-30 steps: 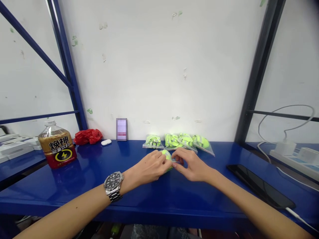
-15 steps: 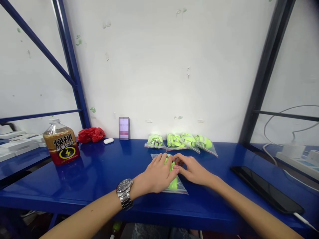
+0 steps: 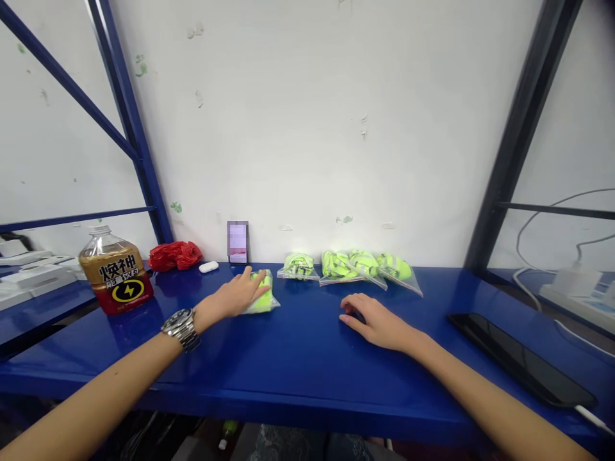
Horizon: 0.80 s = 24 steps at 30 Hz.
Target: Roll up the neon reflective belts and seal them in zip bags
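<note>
A clear plastic bag with a folded neon-yellow item (image 3: pixel 263 298) lies on the blue table (image 3: pixel 288 358), left of the middle. Over its left part rests my left hand (image 3: pixel 235 294), with a metal watch on the wrist and the fingers spread. My right hand (image 3: pixel 372 320) is on the table right of the middle, thumb and fingers curved apart, with nothing seen between them. Along the wall sit several more bagged neon-yellow items (image 3: pixel 298 266), the right ones (image 3: pixel 353 266) overlapping.
At the left stand a large drink bottle (image 3: pixel 115 272), a red plastic bundle (image 3: pixel 175 255) and a white case (image 3: pixel 208 266). A phone (image 3: pixel 237 242) leans on the wall. A black device (image 3: pixel 521 358) with a white cable lies at the right, near a power strip (image 3: pixel 583 298).
My left hand and the bag under it have moved left and back, away from my right hand. My right hand has let go of the bag and stayed near its place.
</note>
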Available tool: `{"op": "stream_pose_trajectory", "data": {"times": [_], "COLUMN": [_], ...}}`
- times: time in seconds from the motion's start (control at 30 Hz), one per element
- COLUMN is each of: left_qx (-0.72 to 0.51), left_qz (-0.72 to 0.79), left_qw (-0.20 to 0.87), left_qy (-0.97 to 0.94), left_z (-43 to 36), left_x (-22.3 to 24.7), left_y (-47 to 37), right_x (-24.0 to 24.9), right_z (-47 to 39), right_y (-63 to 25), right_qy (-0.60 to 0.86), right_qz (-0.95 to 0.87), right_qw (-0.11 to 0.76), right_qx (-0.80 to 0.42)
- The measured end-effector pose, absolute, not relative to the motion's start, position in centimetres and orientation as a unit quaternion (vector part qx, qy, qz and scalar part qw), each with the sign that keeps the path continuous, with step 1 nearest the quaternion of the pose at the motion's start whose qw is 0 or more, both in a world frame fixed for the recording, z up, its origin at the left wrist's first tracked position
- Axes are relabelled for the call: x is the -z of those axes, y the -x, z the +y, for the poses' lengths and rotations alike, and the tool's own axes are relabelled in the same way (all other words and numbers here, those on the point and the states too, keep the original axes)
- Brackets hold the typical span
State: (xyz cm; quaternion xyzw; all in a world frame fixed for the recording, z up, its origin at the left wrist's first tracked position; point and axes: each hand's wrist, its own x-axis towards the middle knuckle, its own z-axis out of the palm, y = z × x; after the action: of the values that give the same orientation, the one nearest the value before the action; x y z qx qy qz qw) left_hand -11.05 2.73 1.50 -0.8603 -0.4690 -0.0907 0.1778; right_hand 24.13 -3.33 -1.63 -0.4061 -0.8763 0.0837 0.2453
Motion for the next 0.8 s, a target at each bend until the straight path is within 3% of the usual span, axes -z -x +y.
{"op": "stream_pose_trajectory", "data": {"times": [0.13, 0.43, 0.6, 0.7, 0.8], "left_qx": [0.055, 0.142, 0.171, 0.142, 0.136], "left_qz": [-0.532, -0.598, -0.538, -0.4, -0.396], "left_qw": [0.129, 0.171, 0.232, 0.258, 0.295], "left_qy": [0.835, 0.77, 0.792, 0.868, 0.859], "left_z": [7.4, 12.3, 10.1, 8.6, 7.8], "left_x": [-1.5, -0.9, -1.3, -0.2, 1.2], "left_y": [11.8, 8.4, 4.2, 1.6, 0.3], "right_x": [2.1, 2.2, 2.2, 2.4, 2.4], "right_z": [-3.4, -3.8, -3.8, -3.9, -3.9], "right_y": [-23.7, -23.6, -23.4, -23.6, -23.5], "right_qy": [0.398, 0.401, 0.405, 0.401, 0.392], "right_qz": [-0.89, -0.886, -0.884, -0.885, -0.885], "right_qw": [0.218, 0.229, 0.231, 0.234, 0.25], "right_qx": [-0.048, -0.04, -0.035, -0.025, 0.004]}}
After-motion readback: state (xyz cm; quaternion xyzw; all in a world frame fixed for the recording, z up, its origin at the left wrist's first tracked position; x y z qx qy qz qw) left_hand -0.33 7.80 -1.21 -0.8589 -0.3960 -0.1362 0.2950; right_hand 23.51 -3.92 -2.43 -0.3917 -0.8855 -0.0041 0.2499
